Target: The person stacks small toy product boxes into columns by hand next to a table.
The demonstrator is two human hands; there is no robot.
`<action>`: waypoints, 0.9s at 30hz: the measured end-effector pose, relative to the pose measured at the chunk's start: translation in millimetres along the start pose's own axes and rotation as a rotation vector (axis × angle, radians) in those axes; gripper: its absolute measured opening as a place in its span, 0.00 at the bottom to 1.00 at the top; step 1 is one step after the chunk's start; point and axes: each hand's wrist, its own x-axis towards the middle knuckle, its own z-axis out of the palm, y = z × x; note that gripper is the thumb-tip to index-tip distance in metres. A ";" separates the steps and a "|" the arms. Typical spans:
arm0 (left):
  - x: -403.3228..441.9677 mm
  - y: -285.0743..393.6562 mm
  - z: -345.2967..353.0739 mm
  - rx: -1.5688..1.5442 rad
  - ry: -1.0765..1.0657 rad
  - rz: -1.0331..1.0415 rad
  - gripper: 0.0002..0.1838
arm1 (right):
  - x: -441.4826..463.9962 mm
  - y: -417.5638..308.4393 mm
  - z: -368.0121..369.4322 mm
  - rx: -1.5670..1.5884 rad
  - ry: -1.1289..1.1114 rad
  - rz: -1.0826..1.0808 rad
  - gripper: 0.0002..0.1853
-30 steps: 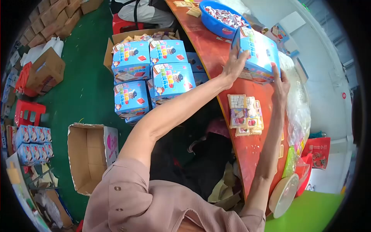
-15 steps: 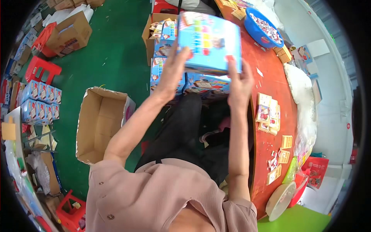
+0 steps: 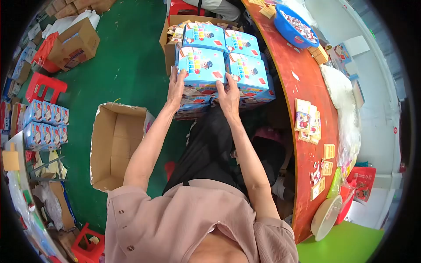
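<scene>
A light-blue printed cardboard box (image 3: 200, 65) sits at the near left on top of a stack of matching boxes. My left hand (image 3: 176, 91) is against its left side, fingers along the edge and thumb on the near corner. At its near right corner my right hand (image 3: 229, 97) grips the other side, fingers between it and the neighbouring blue box (image 3: 247, 72). Two more blue boxes, a left one (image 3: 204, 36) and a right one (image 3: 242, 44), lie behind in the same top layer. The lower layers are partly hidden by my hands.
An open carton (image 3: 120, 136) stands on the green floor to my left. Along my right runs a red table (image 3: 307, 175) bearing a blue basin (image 3: 291, 33) of small packets and wooden pieces. Another person's leg (image 3: 221, 8) shows behind the stack.
The box held up above the stack has come down, slightly left, onto its top layer. Both my hands lowered with it and stay at its sides.
</scene>
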 end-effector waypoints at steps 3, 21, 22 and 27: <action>1.2 -2.8 0.3 0.103 0.057 0.040 0.45 | -3.6 -20.5 -17.2 -0.017 -0.008 -0.113 0.22; 51.9 -65.8 -16.1 -0.265 0.195 0.075 0.45 | 42.6 128.2 -76.2 0.524 0.396 0.234 0.30; 54.1 -72.6 -13.3 -0.297 0.206 0.051 0.44 | 38.0 116.6 -73.5 0.536 0.351 0.216 0.29; 45.7 -53.9 -3.2 -0.325 0.258 0.025 0.43 | 31.5 101.4 -84.7 0.470 0.239 0.268 0.34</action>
